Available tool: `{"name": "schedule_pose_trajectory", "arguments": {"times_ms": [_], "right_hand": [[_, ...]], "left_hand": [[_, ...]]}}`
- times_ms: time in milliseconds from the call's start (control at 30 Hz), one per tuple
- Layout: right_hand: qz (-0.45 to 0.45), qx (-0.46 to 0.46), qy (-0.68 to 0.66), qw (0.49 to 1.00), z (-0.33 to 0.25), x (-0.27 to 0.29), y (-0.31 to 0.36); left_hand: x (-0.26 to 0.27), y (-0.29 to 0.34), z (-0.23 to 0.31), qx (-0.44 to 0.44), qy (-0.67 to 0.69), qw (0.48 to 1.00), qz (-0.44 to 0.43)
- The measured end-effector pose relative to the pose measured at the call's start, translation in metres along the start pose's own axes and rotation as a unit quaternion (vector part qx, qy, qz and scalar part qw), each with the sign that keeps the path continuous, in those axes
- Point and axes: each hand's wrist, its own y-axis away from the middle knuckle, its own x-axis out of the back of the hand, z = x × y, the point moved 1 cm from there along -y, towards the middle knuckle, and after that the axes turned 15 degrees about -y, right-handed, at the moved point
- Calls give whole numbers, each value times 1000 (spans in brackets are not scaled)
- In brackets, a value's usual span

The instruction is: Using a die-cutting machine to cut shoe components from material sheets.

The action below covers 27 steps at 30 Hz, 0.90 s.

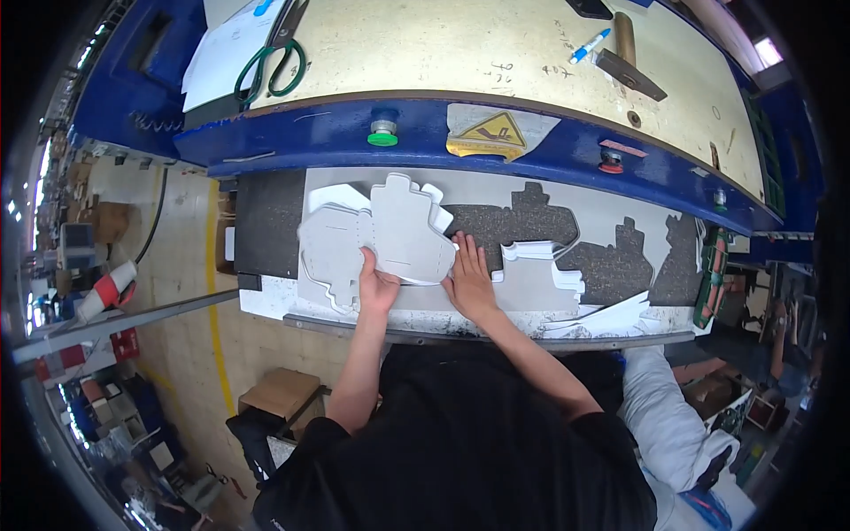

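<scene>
Looking down from the head view, the left hand (376, 288) pinches the near edge of a stack of grey die-cut card blanks (398, 234), thumb on top and fingers under, so that grip is clenched on the stack. The right hand (469, 279) lies flat and released, fingers spread, pressing the grey sheet (531, 296) just beside the stack's right edge and touching it. The stack sits on the left half of the desk (274, 226), its far end reaching toward the blue machine front (549, 146) with its green button (382, 133) and yellow warning label (496, 133). To the right, dark cut-out openings (522, 221) show in the sheet, with loose white offcuts (611, 314) near the desk's near right corner. The near edge runs close under both wrists; the bare dark strip at the left edge leaves open room. Green-handled scissors (274, 66) and a blue marker (589, 44) lie on the machine's top, well apart.
</scene>
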Motion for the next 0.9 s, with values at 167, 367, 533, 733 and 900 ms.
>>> {"name": "schedule_pose_trajectory", "arguments": {"times_ms": [167,367,533,733,900], "right_hand": [[-8,-38,49,998,-10,-9,-2],[17,-40,92,995,-13,-13,-3],[34,-20,39,998,-8,-8,-3],[-7,-147,-203,968,-12,6,-45],[-74,-184,-219,955,3,9,-64]], "left_hand": [[-23,-4,24,7,-84,996,31],[6,-19,148,-176,-66,979,75],[31,22,180,-172,6,982,73],[24,49,25,42,-59,989,126],[-9,52,-3,92,-109,965,221]]}}
